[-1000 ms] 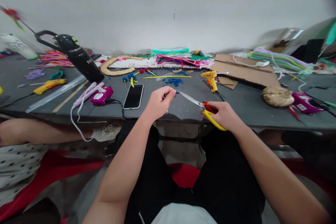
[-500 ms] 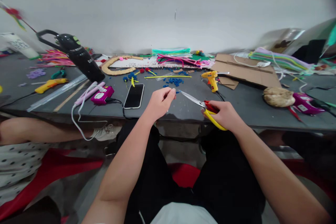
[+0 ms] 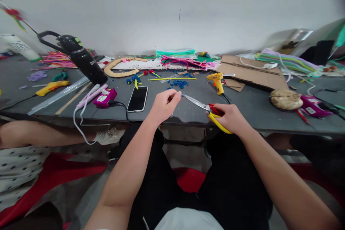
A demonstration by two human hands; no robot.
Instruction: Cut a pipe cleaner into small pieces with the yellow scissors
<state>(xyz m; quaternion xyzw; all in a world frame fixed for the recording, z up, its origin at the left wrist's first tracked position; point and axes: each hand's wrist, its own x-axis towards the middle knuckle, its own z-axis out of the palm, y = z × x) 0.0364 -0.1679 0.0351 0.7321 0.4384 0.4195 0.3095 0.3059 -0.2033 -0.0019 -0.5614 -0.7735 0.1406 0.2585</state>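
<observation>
My left hand [image 3: 167, 103] is closed in a pinch, with a short bit of blue pipe cleaner [image 3: 183, 95] showing at the thumb and fingertips. My right hand [image 3: 229, 116] grips scissors [image 3: 201, 104] by their red and yellow handles. Their blades point left, and the tips meet the blue bit right beside my left fingertips. Just behind the blades, a scatter of cut blue pieces [image 3: 180, 84] lies on the grey table [image 3: 161, 116]. A yellow pipe cleaner [image 3: 172, 78] is stretched out behind them.
Left of my hands are a phone [image 3: 137, 99], a purple box [image 3: 105, 98] with cords and a black bottle [image 3: 83, 59]. A yellow glue gun [image 3: 217, 82] and cardboard [image 3: 253, 72] lie to the right. Another person's leg [image 3: 48, 134] is at the left.
The scissor tips have come closer to my left fingertips, and less of the blue pipe cleaner shows between them. Both hands stay in nearly the same place.
</observation>
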